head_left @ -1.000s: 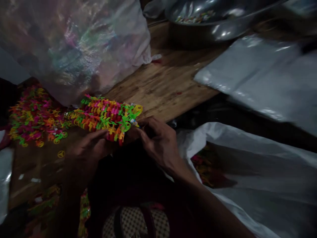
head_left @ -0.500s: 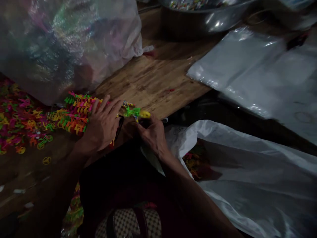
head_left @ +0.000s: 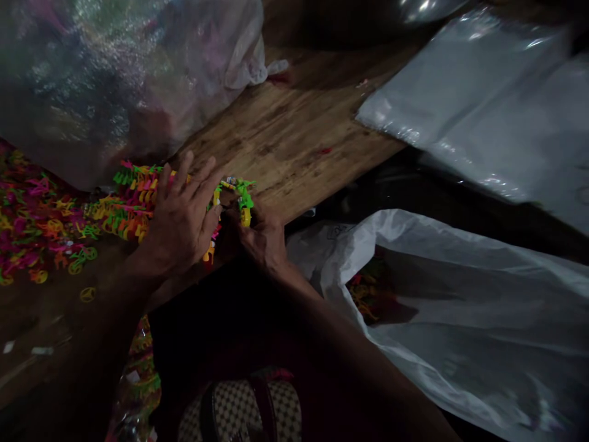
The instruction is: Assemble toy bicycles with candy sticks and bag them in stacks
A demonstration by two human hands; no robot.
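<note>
My left hand (head_left: 179,221) lies flat with fingers spread over neat rows of small bright plastic pieces (head_left: 138,184) in pink, orange, green and yellow. More such pieces peek out beside its thumb. Close by on the right, my right hand (head_left: 264,239) is closed at the table edge, its fingertips at a small green-and-yellow plastic toy (head_left: 245,205). That toy has a round yellow part near the fingers; its exact kind is too dim to tell. Left of the rows spreads a loose heap of similar pieces (head_left: 32,221).
A large filled clear plastic bag (head_left: 124,73) stands on the wooden table (head_left: 304,129). Flat clear plastic bags (head_left: 460,104) lie at the right. An opened white sack (head_left: 460,344) with coloured pieces inside is beside my right arm. A metal basin (head_left: 423,9) shows at the top.
My right hand has moved left toward my left hand, and the green-and-yellow toy has swung from lying sideways to pointing down in view. My left hand stays on the rows, fingers spread wider.
</note>
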